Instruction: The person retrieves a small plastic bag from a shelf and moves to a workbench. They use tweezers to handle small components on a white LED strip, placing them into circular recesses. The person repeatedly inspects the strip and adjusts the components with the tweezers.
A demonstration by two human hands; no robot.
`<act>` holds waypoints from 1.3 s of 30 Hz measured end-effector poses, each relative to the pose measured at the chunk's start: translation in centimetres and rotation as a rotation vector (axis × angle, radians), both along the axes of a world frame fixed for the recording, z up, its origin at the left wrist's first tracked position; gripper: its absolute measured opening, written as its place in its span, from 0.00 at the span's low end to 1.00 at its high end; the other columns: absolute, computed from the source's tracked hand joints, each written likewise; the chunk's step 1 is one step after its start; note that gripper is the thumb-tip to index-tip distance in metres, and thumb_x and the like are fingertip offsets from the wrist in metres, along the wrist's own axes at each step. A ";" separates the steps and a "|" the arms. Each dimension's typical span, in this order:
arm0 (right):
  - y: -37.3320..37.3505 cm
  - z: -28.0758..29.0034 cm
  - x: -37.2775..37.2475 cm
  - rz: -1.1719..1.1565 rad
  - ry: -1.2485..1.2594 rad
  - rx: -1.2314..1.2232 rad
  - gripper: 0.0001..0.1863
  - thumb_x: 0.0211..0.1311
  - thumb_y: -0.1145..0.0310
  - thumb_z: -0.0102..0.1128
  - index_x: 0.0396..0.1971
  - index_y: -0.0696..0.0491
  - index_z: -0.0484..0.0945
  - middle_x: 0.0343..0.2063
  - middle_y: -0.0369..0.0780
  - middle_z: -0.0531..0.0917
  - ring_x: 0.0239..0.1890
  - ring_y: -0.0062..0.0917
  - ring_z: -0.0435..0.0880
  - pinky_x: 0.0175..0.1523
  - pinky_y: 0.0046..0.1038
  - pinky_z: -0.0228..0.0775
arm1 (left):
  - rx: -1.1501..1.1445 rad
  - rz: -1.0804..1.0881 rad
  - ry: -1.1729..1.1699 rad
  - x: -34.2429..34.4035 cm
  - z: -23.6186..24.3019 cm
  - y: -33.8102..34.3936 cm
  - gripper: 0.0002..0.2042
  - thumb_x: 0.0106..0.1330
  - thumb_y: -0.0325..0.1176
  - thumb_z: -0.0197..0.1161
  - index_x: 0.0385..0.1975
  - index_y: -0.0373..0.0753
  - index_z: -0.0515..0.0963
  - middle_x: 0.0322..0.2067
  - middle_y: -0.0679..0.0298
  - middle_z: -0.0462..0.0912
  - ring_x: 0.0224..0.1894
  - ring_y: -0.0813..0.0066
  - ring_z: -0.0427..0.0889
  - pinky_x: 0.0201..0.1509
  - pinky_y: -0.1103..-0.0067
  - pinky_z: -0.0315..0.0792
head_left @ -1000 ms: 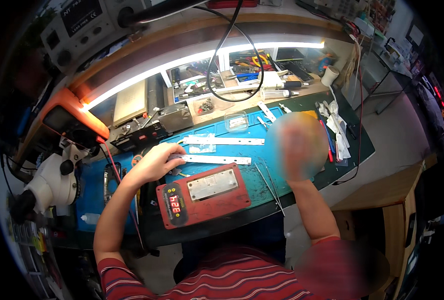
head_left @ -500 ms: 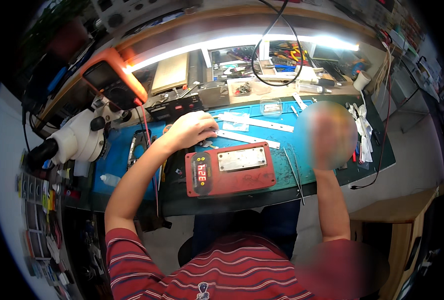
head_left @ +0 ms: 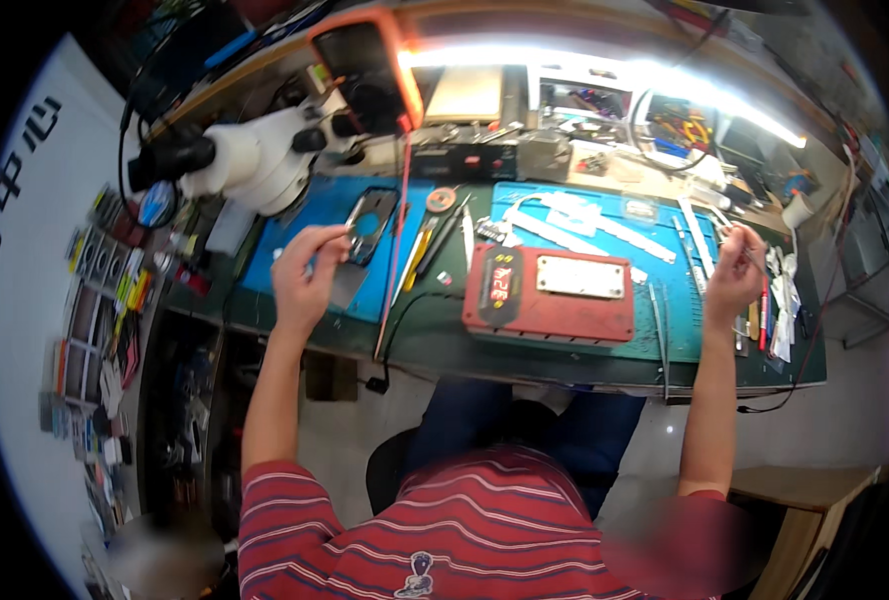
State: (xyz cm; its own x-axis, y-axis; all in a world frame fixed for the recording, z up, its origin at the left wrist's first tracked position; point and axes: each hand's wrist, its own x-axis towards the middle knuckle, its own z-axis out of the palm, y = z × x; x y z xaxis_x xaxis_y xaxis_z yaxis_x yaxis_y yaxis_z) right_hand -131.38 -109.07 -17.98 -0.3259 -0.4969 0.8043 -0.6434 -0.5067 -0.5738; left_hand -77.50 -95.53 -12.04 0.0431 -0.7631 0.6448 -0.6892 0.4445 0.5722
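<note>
My left hand (head_left: 307,275) is raised at the near edge of the left blue mat (head_left: 310,215). Its thumb and fingers are pinched, but what lies between them is too small to make out. Just past the fingertips is a dark phone-shaped frame (head_left: 372,228). Over the right side of the work mat (head_left: 550,200), my right hand (head_left: 735,268) closes on a slim, light-coloured tool (head_left: 722,222), whose exact kind does not show. Between the hands stands a red heating plate (head_left: 585,318) with a lit display and a silver metal top. A pair of tweezers (head_left: 662,335) lies right of it.
A white microscope (head_left: 250,165) and an orange-cased multimeter (head_left: 370,75) stand at the back left. Pale flat strips (head_left: 637,240) lie behind the heating plate. Several screwdriver-like tools (head_left: 430,245) lie left of it. A red cable (head_left: 398,240) crosses the bench.
The view has swung left. My left hand has left the pale strips and moved to beside the phone-shaped frame. My right hand, blurred before, now shows with a slim tool.
</note>
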 end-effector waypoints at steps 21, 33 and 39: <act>10.5 -4.3 -1.1 -0.051 -0.386 -0.069 0.10 0.78 0.68 0.56 0.47 0.60 0.79 0.37 0.37 0.86 0.30 0.12 0.72 0.34 0.17 0.64 | 0.128 0.321 -0.227 -0.2 -22.9 15.8 0.19 0.62 0.23 0.67 0.54 0.34 0.81 0.43 0.50 0.86 0.45 0.49 0.85 0.52 0.63 0.78; 10.9 -4.5 -1.4 -0.067 -0.498 0.019 0.13 0.78 0.65 0.57 0.48 0.60 0.80 0.40 0.38 0.85 0.39 0.16 0.81 0.40 0.18 0.71 | 0.233 0.300 -0.217 -1.2 -23.3 16.3 0.31 0.64 0.24 0.67 0.68 0.29 0.67 0.59 0.46 0.77 0.62 0.46 0.75 0.68 0.60 0.66; 10.8 -4.3 -1.6 -0.061 -0.343 0.027 0.12 0.79 0.68 0.56 0.46 0.62 0.80 0.41 0.37 0.84 0.39 0.16 0.79 0.46 0.19 0.73 | 0.055 0.425 -0.231 -3.2 -25.0 19.2 0.36 0.66 0.34 0.70 0.71 0.27 0.61 0.67 0.44 0.67 0.69 0.45 0.64 0.73 0.59 0.59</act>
State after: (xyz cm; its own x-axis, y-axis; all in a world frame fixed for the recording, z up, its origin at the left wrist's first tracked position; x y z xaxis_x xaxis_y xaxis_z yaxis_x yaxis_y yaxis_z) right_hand -133.01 -98.22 -22.33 -0.6045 -0.4875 0.6301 -0.4398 -0.4553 -0.7742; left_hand -80.67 -76.37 -37.00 0.2192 -0.7417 0.6339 -0.9149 0.0694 0.3976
